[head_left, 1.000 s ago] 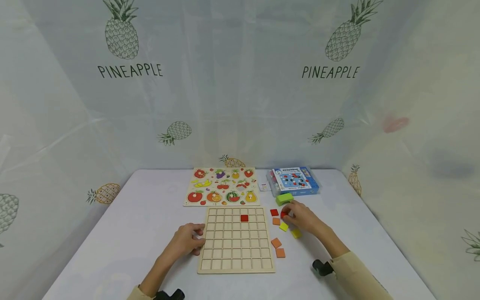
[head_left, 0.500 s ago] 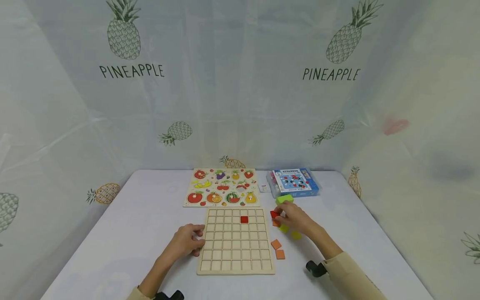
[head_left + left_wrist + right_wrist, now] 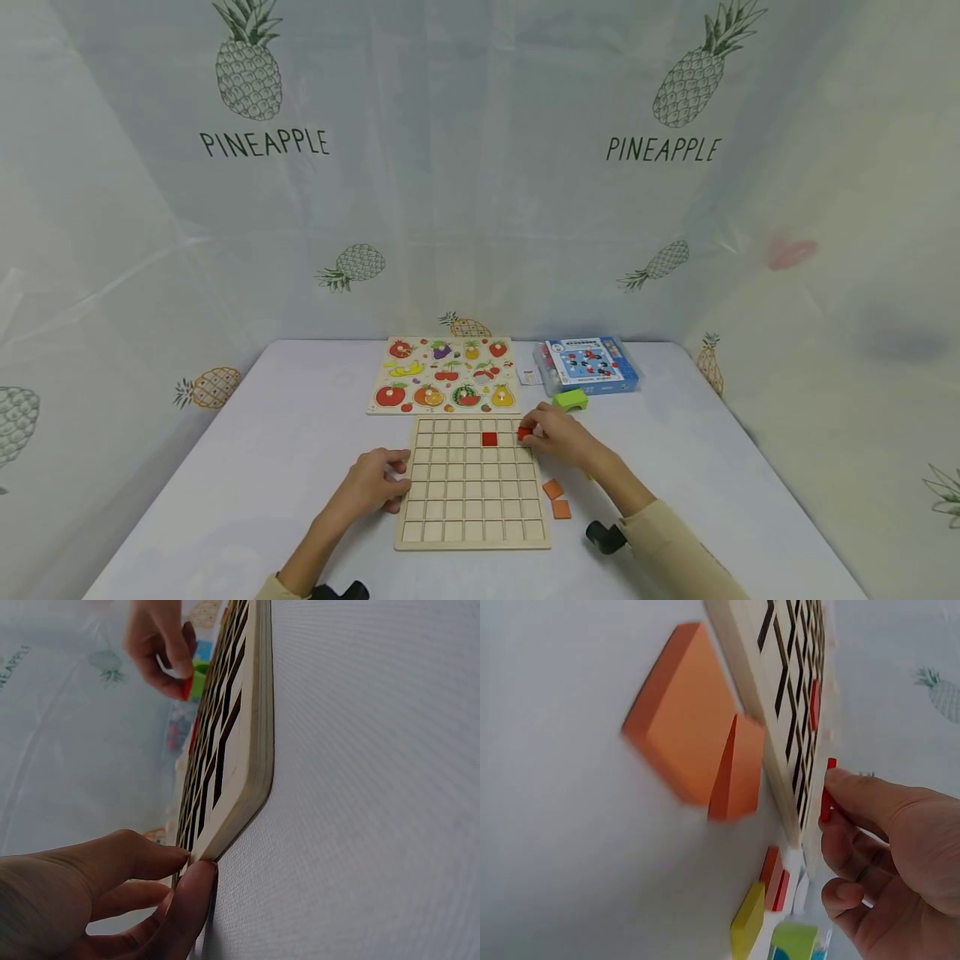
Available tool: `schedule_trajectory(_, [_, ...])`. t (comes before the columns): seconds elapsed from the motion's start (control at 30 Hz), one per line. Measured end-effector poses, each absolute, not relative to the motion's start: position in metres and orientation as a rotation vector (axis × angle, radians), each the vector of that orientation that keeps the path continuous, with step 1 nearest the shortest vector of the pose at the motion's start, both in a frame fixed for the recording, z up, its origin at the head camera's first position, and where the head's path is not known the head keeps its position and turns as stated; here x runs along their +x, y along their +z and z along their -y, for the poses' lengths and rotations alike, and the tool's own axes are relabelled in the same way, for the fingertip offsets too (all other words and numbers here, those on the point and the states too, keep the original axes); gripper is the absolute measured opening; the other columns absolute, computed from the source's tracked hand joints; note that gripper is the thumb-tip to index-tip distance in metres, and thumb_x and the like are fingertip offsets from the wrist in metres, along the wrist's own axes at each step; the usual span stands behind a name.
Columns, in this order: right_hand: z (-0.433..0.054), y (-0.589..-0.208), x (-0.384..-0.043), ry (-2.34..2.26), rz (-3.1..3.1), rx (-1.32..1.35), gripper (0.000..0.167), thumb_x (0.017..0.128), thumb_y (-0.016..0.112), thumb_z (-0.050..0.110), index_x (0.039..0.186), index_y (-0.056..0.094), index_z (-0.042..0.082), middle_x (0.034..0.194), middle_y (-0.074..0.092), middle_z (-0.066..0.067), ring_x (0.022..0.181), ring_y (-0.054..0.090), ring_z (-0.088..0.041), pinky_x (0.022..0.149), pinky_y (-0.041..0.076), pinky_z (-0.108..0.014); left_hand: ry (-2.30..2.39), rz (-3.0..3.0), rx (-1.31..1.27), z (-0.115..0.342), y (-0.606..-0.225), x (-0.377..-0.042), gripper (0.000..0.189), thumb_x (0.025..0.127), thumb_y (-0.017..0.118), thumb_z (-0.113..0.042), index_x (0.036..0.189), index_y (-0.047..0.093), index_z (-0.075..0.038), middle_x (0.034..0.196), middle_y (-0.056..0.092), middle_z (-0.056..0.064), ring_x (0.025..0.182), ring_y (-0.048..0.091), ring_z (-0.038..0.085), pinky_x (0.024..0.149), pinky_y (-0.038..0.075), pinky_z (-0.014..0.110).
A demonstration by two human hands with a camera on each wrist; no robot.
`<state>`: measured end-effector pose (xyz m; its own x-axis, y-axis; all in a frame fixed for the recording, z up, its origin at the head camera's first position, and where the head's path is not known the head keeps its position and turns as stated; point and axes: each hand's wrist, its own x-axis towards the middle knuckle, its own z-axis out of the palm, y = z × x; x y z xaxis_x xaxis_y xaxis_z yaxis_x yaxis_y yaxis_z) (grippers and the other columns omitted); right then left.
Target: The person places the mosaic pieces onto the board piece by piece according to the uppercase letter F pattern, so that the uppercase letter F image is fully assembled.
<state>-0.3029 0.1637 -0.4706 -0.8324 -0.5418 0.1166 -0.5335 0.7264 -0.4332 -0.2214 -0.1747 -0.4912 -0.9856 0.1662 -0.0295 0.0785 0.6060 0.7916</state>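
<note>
My right hand (image 3: 564, 435) pinches a red square tile (image 3: 524, 434) between thumb and fingertips, just over the upper right cells of the wooden grid board (image 3: 474, 547). In the right wrist view this held tile (image 3: 827, 791) stands on edge, apart from the board. Another red tile (image 3: 489, 439) sits in a cell of the second row. My left hand (image 3: 369, 481) holds the board's left edge; in the left wrist view, a finger and thumb meet at the board's corner (image 3: 202, 851). Two orange tiles (image 3: 552, 489) lie right of the board.
Past the right hand lie a yellow tile (image 3: 746, 922), an orange tile (image 3: 771, 874) and a red tile (image 3: 781, 891). A green arched block (image 3: 570, 400) stands before a blue box (image 3: 609, 386). A fruit puzzle board (image 3: 446, 375) lies behind the grid board.
My right hand has moved left with the red tile, from the loose tiles to the grid board's upper right. The left hand stays at the board's left edge.
</note>
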Motion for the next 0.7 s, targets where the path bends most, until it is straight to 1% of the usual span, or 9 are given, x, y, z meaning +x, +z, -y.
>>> schedule_trajectory(0.1, [-0.154, -0.472, -0.304, -0.698, -2.891, -0.985, 0.018, 0.091, 0.069, 0.019, 0.104, 0.068, 0.007, 0.101, 0.062, -0.003, 0.080, 0.051, -0.011, 0.069, 0.049, -0.023, 1.326, -2.727, 0.199, 0.174, -0.491, -0.222, 0.053, 0.080, 0.072, -0.002, 0.130, 0.057, 0.009, 0.090, 0.059, 0.006, 0.048, 0.060, 0.012, 0.045, 0.052, 0.022])
schedule_trajectory(0.2, [-0.145, -0.473, -0.306, -0.668, -2.888, -1.022, 0.019, 0.091, 0.069, 0.020, 0.105, 0.068, 0.007, 0.102, 0.062, -0.004, 0.082, 0.055, -0.011, 0.073, 0.053, -0.026, 1.319, -2.733, 0.196, 0.174, -0.491, -0.222, 0.053, 0.080, 0.072, -0.003, 0.130, 0.057, 0.008, 0.091, 0.060, 0.006, 0.048, 0.060, 0.012, 0.045, 0.052, 0.022])
schedule_trajectory(0.37, [-0.127, -0.475, -0.308, -0.626, -2.894, -1.039, 0.021, 0.091, 0.069, 0.021, 0.108, 0.069, 0.008, 0.103, 0.062, -0.003, 0.086, 0.057, -0.013, 0.075, 0.053, -0.030, 1.309, -2.741, 0.214, 0.174, -0.490, -0.222, 0.053, 0.080, 0.073, -0.003, 0.130, 0.058, 0.008, 0.091, 0.060, 0.006, 0.048, 0.060, 0.011, 0.045, 0.052, 0.021])
schedule_trajectory(0.6, [-0.102, -0.476, -0.308, -0.586, -2.897, -1.137, 0.021, 0.092, 0.068, 0.022, 0.108, 0.068, 0.010, 0.103, 0.061, -0.003, 0.088, 0.059, -0.014, 0.074, 0.053, -0.027, 1.325, -2.740, 0.236, 0.175, -0.491, -0.221, 0.053, 0.079, 0.073, 0.000, 0.129, 0.058, 0.009, 0.090, 0.060, 0.007, 0.048, 0.061, 0.012, 0.045, 0.053, 0.023])
schedule_trajectory(0.7, [-0.094, -0.474, -0.309, -0.591, -2.889, -1.153, 0.021, 0.092, 0.067, 0.023, 0.108, 0.068, 0.010, 0.103, 0.061, -0.003, 0.089, 0.059, -0.014, 0.076, 0.054, -0.027, 1.331, -2.741, 0.239, 0.175, -0.491, -0.221, 0.052, 0.079, 0.073, 0.000, 0.129, 0.058, 0.010, 0.090, 0.060, 0.007, 0.048, 0.061, 0.012, 0.044, 0.053, 0.022])
